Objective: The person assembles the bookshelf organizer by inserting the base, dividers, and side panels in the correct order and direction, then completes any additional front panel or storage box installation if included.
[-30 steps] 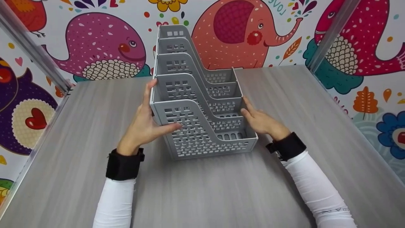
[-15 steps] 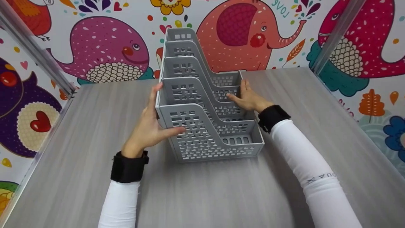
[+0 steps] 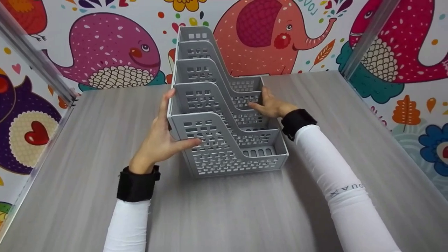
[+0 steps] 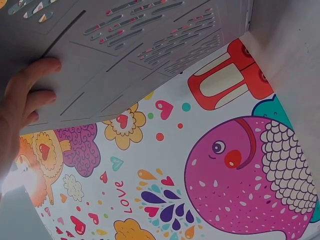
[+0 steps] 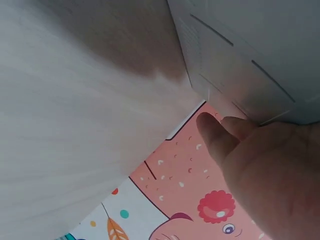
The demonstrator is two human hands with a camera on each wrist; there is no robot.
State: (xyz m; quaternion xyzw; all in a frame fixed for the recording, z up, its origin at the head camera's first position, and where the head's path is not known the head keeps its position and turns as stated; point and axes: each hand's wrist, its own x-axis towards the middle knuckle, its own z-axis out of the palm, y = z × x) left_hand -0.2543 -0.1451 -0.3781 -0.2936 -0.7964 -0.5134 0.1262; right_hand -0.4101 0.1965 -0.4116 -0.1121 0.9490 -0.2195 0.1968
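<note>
A grey plastic magazine file rack, with several perforated compartments stepping down from tall backs to low fronts, stands upright on the table. My left hand holds its near left corner. The thumb lies across the near side panel while the fingers rest along the tall back, as the left wrist view shows with fingertips on the slotted grey panel. At the low front end, my right hand grips the far part of the wall, thumb over the rim and fingers outside. The right wrist view shows fingers beside the outer wall.
The grey wood-patterned table extends around the rack. Behind it rises a wall panel with cartoon animals, close to the rack's far end. Metal posts stand at the back corners.
My right hand has moved from the outside of the front wall to farther back, its thumb now over the rim. The left hand keeps its hold; the rack stays nearly in place.
</note>
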